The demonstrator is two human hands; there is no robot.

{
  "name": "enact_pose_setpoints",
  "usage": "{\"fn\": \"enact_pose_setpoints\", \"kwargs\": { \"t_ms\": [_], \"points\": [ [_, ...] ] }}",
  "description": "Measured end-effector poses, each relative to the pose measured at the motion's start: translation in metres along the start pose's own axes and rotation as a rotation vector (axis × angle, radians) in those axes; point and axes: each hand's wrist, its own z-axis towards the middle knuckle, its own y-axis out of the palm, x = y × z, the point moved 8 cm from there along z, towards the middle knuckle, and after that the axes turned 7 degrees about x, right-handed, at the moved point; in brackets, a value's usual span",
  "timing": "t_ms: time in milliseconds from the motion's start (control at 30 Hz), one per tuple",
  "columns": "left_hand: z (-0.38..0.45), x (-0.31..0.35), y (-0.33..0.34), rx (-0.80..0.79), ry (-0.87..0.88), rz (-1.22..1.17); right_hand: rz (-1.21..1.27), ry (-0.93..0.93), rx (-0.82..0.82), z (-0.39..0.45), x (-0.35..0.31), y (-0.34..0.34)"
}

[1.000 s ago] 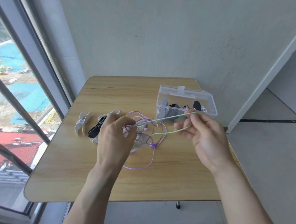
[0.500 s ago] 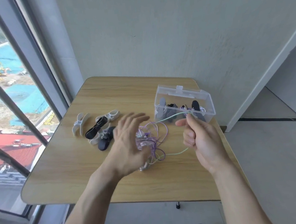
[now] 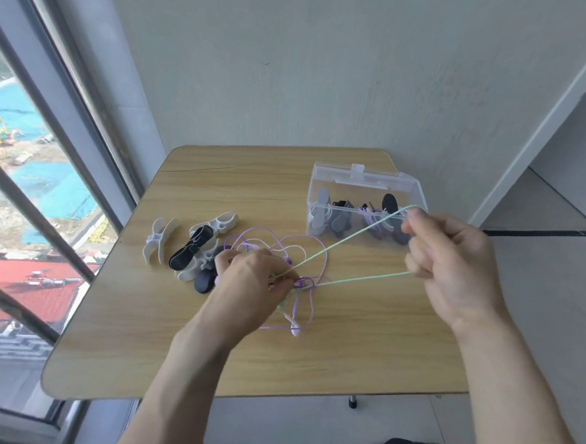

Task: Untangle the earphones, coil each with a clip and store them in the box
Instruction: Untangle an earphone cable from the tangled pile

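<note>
**Bright daylight, soft shadows, strong wide-angle bend**

I get a well-lit view, with daylight pouring in through the tall grey-framed window (image 3: 26, 203) on the left. The outdoor scene behind the glass is pale, washed out and slightly smeared. The light wooden table top (image 3: 224, 363) is evenly lit, and the shadows under the things lying on it are faint and short. The clear plastic lidded box (image 3: 365, 186) shows pale reflections along its lid edges, so its contents look hazy to me. The plain grey-white wall (image 3: 309, 66) is flat and without glare. Straight window bars and wall edges bow outward near the borders. My forearms at the bottom edge look stretched and soft, and fine detail is mildly blurred throughout.
</note>
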Motion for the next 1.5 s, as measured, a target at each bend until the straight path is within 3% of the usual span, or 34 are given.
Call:
{"fn": "enact_pose_setpoints", "kwargs": {
  "t_ms": [200, 300, 433, 500, 600, 700, 767, 967, 1100, 1200, 1300, 1333, 1400, 1433, 1500],
  "points": [
    [-0.003, 0.0, 0.006, -0.111, -0.034, 0.056, -0.026, -0.123, 0.108, 0.003, 0.001, -0.008],
    [-0.003, -0.002, 0.0, -0.078, -0.058, -0.009, -0.07, -0.176, 0.022, 0.006, 0.0, -0.005],
    [-0.005, -0.012, -0.015, -0.035, -0.094, -0.003, -0.318, 0.119, -0.252, 0.005, 0.035, 0.007],
    [-0.006, -0.019, -0.02, -0.062, -0.135, 0.067, -0.497, 0.218, -0.276, 0.004, 0.057, 0.011],
    [-0.006, -0.03, -0.025, -0.09, -0.199, 0.121, -0.803, 0.019, -0.232, 0.01, 0.074, 0.024],
    [-0.006, -0.035, -0.032, -0.066, -0.274, 0.093, -1.118, -0.228, -0.546, -0.007, 0.101, 0.062],
    [-0.006, -0.04, -0.039, 0.005, -0.324, 0.024, -1.25, -0.289, -0.627, -0.016, 0.113, 0.076],
    [-0.005, -0.069, -0.073, 0.401, -0.5, -0.227, -1.233, -0.315, -0.558, -0.008, 0.107, 0.076],
    [-0.01, -0.089, -0.074, 0.5, -0.616, -0.348, -1.346, -0.354, -0.594, -0.012, 0.112, 0.072],
    [-0.011, -0.092, -0.07, 0.43, -0.67, -0.349, -1.099, -0.267, -0.473, -0.007, 0.09, 0.056],
    [-0.015, -0.075, -0.061, 0.348, -0.7, -0.212, -0.533, -0.116, -0.275, -0.002, 0.053, 0.036],
    [-0.017, -0.059, -0.065, 0.39, -0.627, -0.17, -0.317, -0.068, -0.252, -0.003, 0.044, 0.034],
    [-0.018, -0.011, -0.073, 0.474, -0.298, -0.206, 0.008, 0.007, -0.239, -0.007, 0.03, 0.034],
    [-0.018, 0.011, -0.068, 0.428, -0.142, -0.288, 0.093, 0.031, -0.23, -0.009, 0.025, 0.036],
    [-0.022, 0.052, -0.04, 0.151, 0.061, -0.427, 0.206, 0.07, -0.226, -0.015, 0.017, 0.041]
  ]
}}
